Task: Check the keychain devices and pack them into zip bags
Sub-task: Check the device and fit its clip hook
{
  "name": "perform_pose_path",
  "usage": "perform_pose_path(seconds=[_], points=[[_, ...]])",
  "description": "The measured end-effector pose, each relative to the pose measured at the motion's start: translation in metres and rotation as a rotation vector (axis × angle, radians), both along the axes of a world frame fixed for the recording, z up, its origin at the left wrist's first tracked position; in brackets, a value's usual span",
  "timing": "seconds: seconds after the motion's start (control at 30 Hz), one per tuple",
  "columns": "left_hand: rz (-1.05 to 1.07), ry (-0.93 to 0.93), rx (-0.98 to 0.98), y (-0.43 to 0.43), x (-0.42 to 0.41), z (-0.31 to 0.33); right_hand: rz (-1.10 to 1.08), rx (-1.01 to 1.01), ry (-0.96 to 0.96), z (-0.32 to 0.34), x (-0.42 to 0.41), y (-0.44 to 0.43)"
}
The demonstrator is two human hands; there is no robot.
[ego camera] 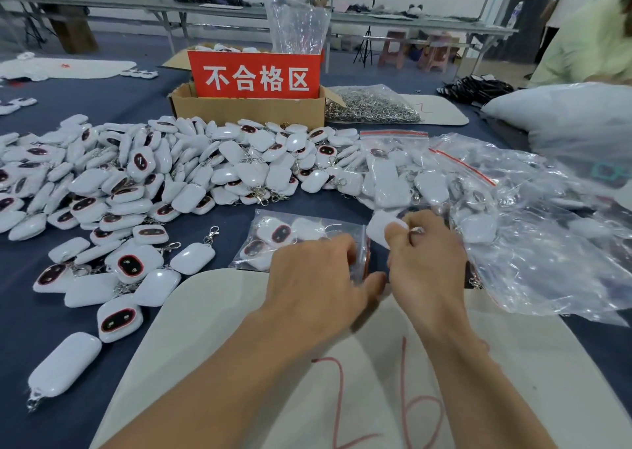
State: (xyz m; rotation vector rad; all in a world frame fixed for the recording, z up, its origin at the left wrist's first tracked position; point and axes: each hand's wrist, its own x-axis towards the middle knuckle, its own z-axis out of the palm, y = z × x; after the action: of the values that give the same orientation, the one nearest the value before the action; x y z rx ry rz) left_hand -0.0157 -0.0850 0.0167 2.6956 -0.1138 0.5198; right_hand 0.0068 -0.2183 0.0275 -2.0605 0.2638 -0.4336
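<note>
A big heap of white keychain devices (143,174) with dark oval faces covers the blue table on the left. A clear zip bag (290,239) holding several devices lies in front of me. My left hand (318,281) grips the bag's red-zip mouth at its right end. My right hand (427,257) pinches one white device (379,229) by its metal clasp, right next to the bag's mouth. Filled zip bags (393,171) lie further back on the right.
A cardboard box (246,106) with a red sign stands behind the heap. A bag of metal clasps (369,106) lies to its right. Crumpled clear plastic (547,243) covers the right side. A beige mat (376,380) lies under my arms. A person (588,44) sits at far right.
</note>
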Motion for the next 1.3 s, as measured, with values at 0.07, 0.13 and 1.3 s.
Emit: perform_pose_path(seconds=[0.07, 0.13, 1.3], points=[[0.009, 0.037, 0.035, 0.003, 0.006, -0.001, -0.017, -0.125, 0.03, -0.002, 0.0, -0.001], [0.034, 0.042, -0.003, 0.01, 0.009, -0.002, -0.025, -0.142, 0.058, -0.005, 0.0, -0.001], [-0.089, -0.232, -0.51, 0.037, 0.003, 0.01, 0.104, -0.178, -0.032, 0.003, -0.008, 0.018]])
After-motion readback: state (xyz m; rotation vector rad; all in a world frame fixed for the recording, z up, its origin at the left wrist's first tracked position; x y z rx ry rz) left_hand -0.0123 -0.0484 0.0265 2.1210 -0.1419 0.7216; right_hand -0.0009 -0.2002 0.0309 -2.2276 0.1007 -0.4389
